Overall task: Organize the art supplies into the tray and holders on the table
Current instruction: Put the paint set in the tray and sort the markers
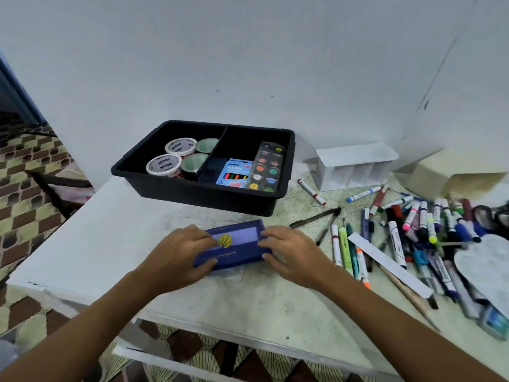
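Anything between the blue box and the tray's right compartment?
Nothing visible. Both hands, left hand and right hand, grip the blue box just in front of the tray, with bare table between. The right compartment's front half holds a neon box and paint palette; its back is free.

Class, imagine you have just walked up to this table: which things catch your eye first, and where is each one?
First, the blue box at the table's near middle, gripped at its ends by the left hand and right hand. Behind it stands the black tray, with tape rolls in its left compartment and a paint palette in its right. To the right sprawls a loose heap of markers and pens.
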Tool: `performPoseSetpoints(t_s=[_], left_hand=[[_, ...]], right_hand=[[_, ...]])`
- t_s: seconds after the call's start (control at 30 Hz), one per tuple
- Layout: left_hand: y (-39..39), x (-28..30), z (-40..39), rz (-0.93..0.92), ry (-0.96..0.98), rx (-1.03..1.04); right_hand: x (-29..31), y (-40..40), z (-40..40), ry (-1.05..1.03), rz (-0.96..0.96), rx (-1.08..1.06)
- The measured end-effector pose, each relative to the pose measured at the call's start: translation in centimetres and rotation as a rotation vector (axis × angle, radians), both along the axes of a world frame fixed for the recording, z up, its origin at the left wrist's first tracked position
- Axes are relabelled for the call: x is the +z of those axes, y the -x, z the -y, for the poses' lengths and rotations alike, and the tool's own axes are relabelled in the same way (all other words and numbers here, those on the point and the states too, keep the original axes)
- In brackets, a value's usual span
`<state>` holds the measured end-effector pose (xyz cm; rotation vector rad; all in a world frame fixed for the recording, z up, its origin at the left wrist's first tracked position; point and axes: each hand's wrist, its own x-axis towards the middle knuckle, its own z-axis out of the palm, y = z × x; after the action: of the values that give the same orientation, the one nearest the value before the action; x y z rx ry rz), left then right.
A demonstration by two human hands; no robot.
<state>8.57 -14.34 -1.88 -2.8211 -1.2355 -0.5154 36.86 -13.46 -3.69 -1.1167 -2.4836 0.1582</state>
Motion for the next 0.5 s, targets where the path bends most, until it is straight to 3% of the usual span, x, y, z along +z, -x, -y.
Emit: performPoseSetpoints(t_s=[0.13, 0.2, 0.33, 0.5], left_hand=[[-6.3, 0.3, -0.6, 0.111, 0.024, -0.09], [-9.9, 0.1, -0.8, 0.141, 0.033, -0.133], [-17.0, -0.5, -1.8, 0.26, 0.188, -0.182], [-23.6, -0.9, -2.2, 0.589, 0.528, -0.022]], right_hand=[[1.1, -4.5, 1.4, -0.081, -0.135, -0.247], [1.3, -7.7, 2.3, -0.114, -0.091, -0.422], [0.5, -13.9, 4.8, 0.028, 0.063, -0.766], [-1.1, -16.7, 6.0, -0.023, 0.15, -0.798]])
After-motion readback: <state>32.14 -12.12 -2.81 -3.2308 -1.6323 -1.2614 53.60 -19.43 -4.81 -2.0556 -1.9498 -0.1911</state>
